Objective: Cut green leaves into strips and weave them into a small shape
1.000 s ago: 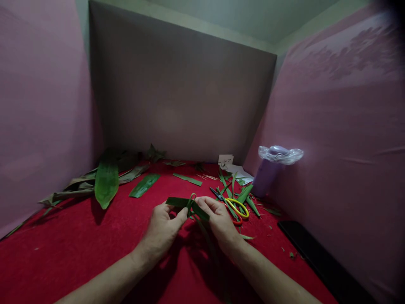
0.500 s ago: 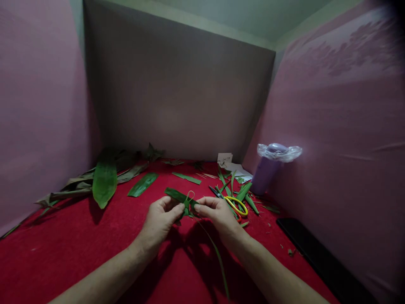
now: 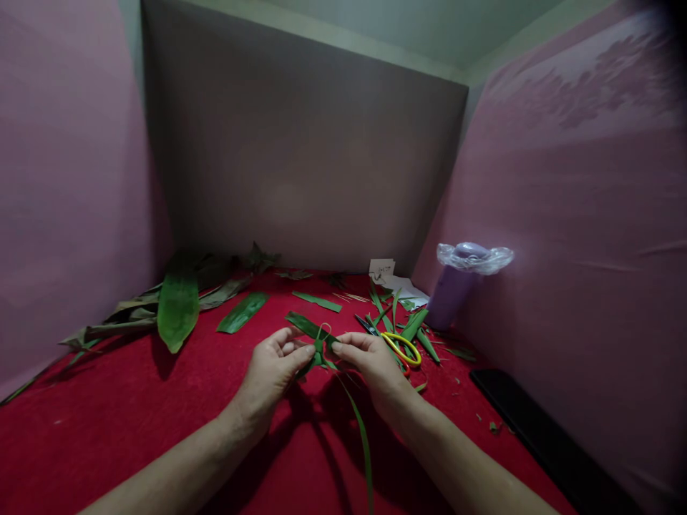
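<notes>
Both my hands pinch a folded green leaf strip (image 3: 307,327) above the red table (image 3: 107,422). My left hand (image 3: 273,372) grips it from the left between thumb and forefinger. My right hand (image 3: 370,365) pinches it from the right, just beside a small loop at the knot. A long thin end of the leaf (image 3: 363,443) hangs down from the knot towards me. Scissors with yellow handles (image 3: 400,347) lie just right of my right hand.
Large green and dried leaves (image 3: 174,307) are piled at the back left, and cut strips (image 3: 316,301) lie in the middle. A purple cylinder with a plastic wrap top (image 3: 456,286) stands at the right. A black flat object (image 3: 542,436) lies along the right wall.
The wide end of the leaf strip has tilted up and back to the left. My fingers have drawn closer at the knot, and the hanging end has swung straighter down.
</notes>
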The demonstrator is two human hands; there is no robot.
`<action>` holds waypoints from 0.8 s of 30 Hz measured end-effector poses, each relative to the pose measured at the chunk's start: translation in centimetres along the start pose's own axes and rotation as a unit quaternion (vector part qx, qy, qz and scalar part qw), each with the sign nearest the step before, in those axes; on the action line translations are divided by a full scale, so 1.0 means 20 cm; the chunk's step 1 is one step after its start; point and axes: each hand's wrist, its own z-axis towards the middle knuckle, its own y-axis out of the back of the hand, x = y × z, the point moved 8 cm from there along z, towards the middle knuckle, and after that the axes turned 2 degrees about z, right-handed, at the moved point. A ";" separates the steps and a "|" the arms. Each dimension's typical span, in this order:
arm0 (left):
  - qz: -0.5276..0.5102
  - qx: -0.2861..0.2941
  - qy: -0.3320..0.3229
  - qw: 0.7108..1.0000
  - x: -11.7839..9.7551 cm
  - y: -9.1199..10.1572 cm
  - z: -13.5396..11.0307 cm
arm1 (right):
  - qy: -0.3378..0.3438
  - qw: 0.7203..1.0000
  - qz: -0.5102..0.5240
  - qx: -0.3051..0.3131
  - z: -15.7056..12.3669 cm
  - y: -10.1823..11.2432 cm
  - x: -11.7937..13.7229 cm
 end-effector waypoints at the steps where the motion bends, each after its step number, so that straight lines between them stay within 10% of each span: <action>1: -0.006 -0.005 0.000 1.000 0.00 0.00 0.00 | 0.000 1.000 0.001 -0.001 0.00 0.00 0.00; 24: -0.008 0.022 0.031 0.999 0.02 -0.02 -0.02 | -0.007 0.999 -0.016 -0.032 -0.01 0.02 0.00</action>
